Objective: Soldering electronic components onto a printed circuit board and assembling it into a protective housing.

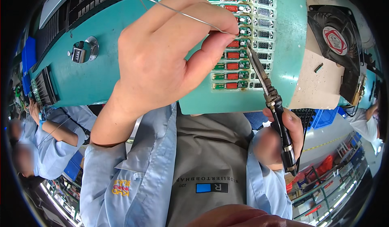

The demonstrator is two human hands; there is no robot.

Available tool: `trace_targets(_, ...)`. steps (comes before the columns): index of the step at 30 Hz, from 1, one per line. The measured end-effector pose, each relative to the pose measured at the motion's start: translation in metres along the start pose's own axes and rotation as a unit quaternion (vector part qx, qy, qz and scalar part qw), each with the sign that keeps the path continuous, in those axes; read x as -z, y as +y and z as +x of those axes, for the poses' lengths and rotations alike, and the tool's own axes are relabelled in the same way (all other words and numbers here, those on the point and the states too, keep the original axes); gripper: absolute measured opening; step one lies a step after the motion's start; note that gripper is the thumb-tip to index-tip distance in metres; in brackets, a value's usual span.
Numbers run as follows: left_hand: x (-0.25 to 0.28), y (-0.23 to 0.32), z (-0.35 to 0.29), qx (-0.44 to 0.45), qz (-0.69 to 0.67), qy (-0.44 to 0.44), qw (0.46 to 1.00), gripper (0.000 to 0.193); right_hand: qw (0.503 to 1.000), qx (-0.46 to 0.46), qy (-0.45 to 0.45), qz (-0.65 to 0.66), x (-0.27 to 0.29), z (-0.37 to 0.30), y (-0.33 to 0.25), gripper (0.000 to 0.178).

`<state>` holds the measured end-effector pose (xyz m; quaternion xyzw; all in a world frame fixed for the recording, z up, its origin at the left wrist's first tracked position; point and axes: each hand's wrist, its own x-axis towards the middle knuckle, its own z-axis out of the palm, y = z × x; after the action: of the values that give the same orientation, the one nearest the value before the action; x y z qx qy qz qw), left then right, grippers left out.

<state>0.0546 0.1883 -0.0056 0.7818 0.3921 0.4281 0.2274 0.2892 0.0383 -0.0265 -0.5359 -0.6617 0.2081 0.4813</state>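
Note:
My left hand (166, 52) pinches a thin silvery solder wire (178, 11) between thumb and forefinger; its end reaches down to a column of small green circuit boards. In my right hand (293, 127) is a soldering iron (277, 112) with a black handle, tilted up and to the left. Its metal tip lies at the right end of a circuit board (234, 44) near the middle of the column, close to the wire's end. Each board carries a red component, and beside them sit small grey digit displays (263, 34). My left fingers hide parts of several boards.
The boards lie on a green sheet (289, 65). To the right stand a black fan (334, 38) and a small dark part (319, 67) on a tan surface. A metal hand counter (80, 52) and black racks (91, 8) are on the left. Co-workers sit on both sides.

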Motion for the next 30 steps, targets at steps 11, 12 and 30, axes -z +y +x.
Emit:
trace_targets(11, -0.006, -0.005, -0.003, -0.009, 0.004, -0.012, 1.0, 0.016, 0.996, -0.014, 0.072, 0.042, -0.012, -0.001, 0.003, 0.039)
trace_targets(12, -0.007, -0.006, -0.003, -0.013, 0.002, -0.011, 1.0, 0.015, 0.997, -0.013, 0.068, 0.043, -0.012, 0.0, 0.003, 0.039)
trace_targets(30, -0.009, -0.016, 0.0, -0.061, -0.009, 0.024, 0.998, 0.014, 1.0, 0.012, 0.002, 0.029, 0.001, -0.002, 0.007, 0.048)
